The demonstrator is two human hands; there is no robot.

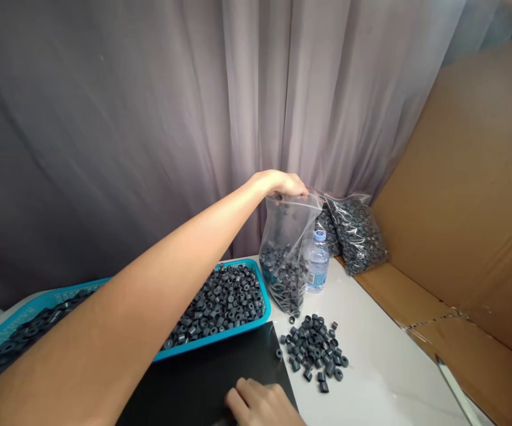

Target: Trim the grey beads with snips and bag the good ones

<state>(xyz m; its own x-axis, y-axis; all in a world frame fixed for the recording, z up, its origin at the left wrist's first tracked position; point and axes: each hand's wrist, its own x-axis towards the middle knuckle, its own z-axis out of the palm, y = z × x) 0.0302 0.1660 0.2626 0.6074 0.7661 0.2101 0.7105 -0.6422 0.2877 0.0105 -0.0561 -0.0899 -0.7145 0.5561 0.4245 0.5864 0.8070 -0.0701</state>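
Observation:
My left hand (289, 183) reaches over the mouth of a clear zip bag (292, 220), wrist bent down and fingers mostly hidden. Small dark grey plastic rings fill the lower part of this upright bag. A dark ring (278, 197) shows just under the hand, inside the bag's top. Low in the view, my right hand (262, 403) lies over the black mat (203, 378) with its fingers curled; whatever they hold is hidden. A loose pile of grey rings (316, 348) sits on the white table, right of the mat.
A blue basket (262, 296) full of the same rings stands left of the bag, and another blue basket (29, 307) lies farther left. A water bottle (318, 263) and filled bags (357, 234) stand behind. Cardboard (469, 207) borders the right; a grey curtain (149, 118) hangs behind.

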